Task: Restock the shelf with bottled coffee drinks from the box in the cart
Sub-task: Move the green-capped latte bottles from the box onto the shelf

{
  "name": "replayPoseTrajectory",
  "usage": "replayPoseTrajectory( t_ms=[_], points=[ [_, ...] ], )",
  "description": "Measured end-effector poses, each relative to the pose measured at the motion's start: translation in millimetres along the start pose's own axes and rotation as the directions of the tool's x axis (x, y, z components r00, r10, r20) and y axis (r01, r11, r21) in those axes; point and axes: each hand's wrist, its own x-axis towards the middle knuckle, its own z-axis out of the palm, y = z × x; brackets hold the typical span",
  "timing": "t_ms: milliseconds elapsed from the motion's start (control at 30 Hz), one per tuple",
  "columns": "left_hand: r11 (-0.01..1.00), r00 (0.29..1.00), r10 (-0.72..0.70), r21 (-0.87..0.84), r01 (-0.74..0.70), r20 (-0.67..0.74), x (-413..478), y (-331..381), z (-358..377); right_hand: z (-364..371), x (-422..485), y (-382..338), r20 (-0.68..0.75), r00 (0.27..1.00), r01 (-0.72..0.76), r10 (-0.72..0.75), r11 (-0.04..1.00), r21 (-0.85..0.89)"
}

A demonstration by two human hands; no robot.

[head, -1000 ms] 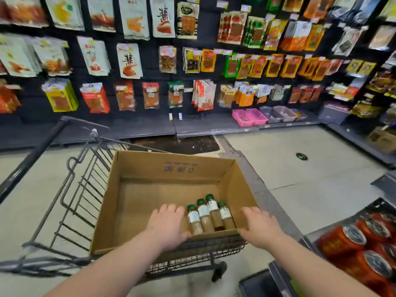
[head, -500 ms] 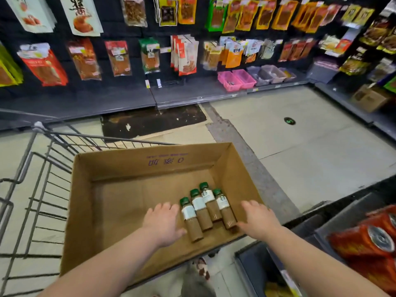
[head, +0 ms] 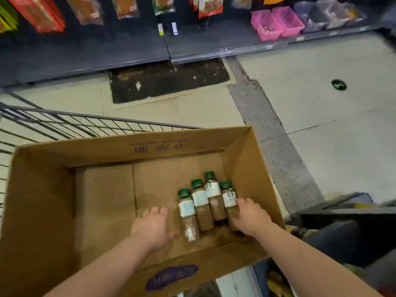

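The right grip [head: 250, 217] rests on the rightmost bottle [head: 228, 196], fingers bent over its label; whether it clasps the bottle I cannot tell; the left grip [head: 153, 227] hovers released, holding nothing, just beside the leftmost bottle [head: 186, 209]; the four coffee bottles [head: 205, 202] lie side by side, green caps pointing away, on the bottom of the cardboard box [head: 42, 200], near its right wall; the box sits in a wire cart [head: 64, 123]; beyond lie the pale tiled floor [head: 321, 103], a dark low shelf [head: 85, 52], pink bins [head: 276, 22] and hanging snack packets [head: 38, 11].
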Motion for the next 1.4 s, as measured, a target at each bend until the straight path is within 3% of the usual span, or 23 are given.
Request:
replayPoseTrajectory(
  t_ms=[233, 400, 667, 767, 967, 1167, 1267, 1400],
  points=[
    [0.993, 0.995, -0.049, -0.098, 0.058, 0.092, 44.2, 19.6, 26.6, 22.1, 59.2, 4.8, 0.104, 0.994, -0.031, 0.024, 0.997, 0.072],
    [0.974, 0.990, -0.075, -0.203, 0.098, 0.116, 71.0, 32.5, 39.0, 39.2, 88.4, 2.9, 0.157, 0.981, -0.152, 0.115, 0.957, 0.249],
    [0.926, 0.969, -0.167, -0.309, 0.217, 0.180, 104.2, 37.7, 60.7, 57.0, 109.8, -7.2, 0.072, 0.962, -0.275, 0.265, 0.927, 0.256],
    [0.847, 0.946, -0.248, -0.427, 0.317, 0.210, 110.9, 37.7, 73.7, 60.7, 112.4, -4.7, 0.040, 0.967, -0.252, 0.252, 0.920, 0.299],
    [0.593, 0.891, -0.391, -0.677, 0.436, 0.232, 122.4, 34.3, 86.4, 70.5, 117.3, 0.3, 0.040, 0.982, -0.187, 0.184, 0.945, 0.267],
    [0.517, 0.869, -0.437, -0.726, 0.453, 0.231, 128.8, 28.0, 94.7, 80.7, 128.2, 10.7, 0.180, 0.971, -0.222, 0.157, 0.875, 0.429],
    [0.447, 0.867, -0.435, -0.778, 0.442, 0.243, 128.8, 25.9, 99.7, 85.5, 130.8, 13.4, 0.198, 0.968, -0.235, 0.156, 0.843, 0.484],
    [0.430, 0.861, -0.429, -0.776, 0.461, 0.273, 130.4, 22.0, 96.4, 84.8, 132.7, 12.4, 0.219, 0.952, -0.298, 0.215, 0.822, 0.486]
  ],
)
